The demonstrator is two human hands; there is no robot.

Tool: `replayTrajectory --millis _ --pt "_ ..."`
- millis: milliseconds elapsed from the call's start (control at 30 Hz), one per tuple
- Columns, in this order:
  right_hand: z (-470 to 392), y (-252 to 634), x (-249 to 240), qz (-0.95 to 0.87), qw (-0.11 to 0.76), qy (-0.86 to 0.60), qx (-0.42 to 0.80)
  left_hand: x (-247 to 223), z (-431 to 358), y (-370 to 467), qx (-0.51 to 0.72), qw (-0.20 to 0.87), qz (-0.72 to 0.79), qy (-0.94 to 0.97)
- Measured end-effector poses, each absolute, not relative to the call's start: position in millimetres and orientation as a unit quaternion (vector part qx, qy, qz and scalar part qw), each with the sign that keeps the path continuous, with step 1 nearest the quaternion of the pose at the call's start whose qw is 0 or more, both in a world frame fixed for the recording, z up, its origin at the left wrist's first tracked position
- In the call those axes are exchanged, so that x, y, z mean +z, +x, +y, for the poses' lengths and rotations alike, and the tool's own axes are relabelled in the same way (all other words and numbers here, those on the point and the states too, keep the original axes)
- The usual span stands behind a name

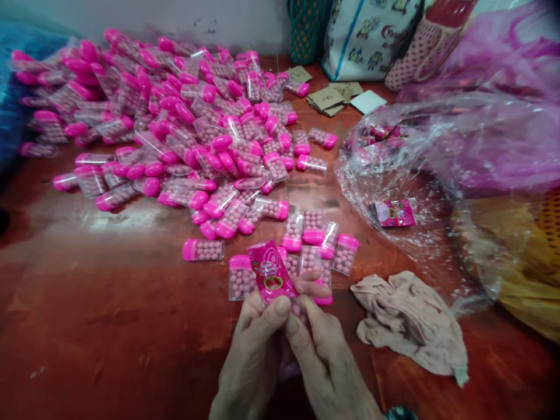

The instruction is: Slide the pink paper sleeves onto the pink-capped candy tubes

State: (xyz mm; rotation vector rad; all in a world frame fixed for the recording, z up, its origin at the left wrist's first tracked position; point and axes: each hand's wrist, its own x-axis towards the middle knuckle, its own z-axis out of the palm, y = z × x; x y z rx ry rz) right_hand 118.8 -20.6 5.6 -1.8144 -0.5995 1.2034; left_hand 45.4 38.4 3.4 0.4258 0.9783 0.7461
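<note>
Wrapper (270, 269), pinched at its near end by the left hand (254, 350) and right hand (326, 350), is above the surface (131, 303), tubs (345, 259) beyond. Light, even thumb pressure would suit its thin film; a firmer squeeze could crease it. A larger pile (207, 93) lies far left.

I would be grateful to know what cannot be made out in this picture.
- Head view: lower end of the pink wrapper, hidden by the left hand and right hand.
- Head view: the wrapper's small print, blurred.
- Head view: the number of pink-capped tubes, hidden by overlap.
- Head view: outline of the blue plastic, cut off by left edge.
</note>
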Motion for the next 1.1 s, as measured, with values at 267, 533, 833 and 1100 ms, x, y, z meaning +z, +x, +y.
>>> replayTrajectory --millis 267,533,833,1100 --pt "4 125 10 -0.159 0.47 -0.538 0.681 4 48 40 0.385 0.808 0.434 0.101" --pt "-15 111 10 -0.125 0.467 -0.679 0.552 1 29 42 0.408 0.714 0.546 0.16" --pt "5 129 6 -0.117 0.525 -0.501 0.678 4 34 27 0.387 0.593 0.578 0.405" --pt "6 131 -2 -0.063 0.539 -0.431 0.721 2 53 27 0.421 0.452 0.491 0.614"
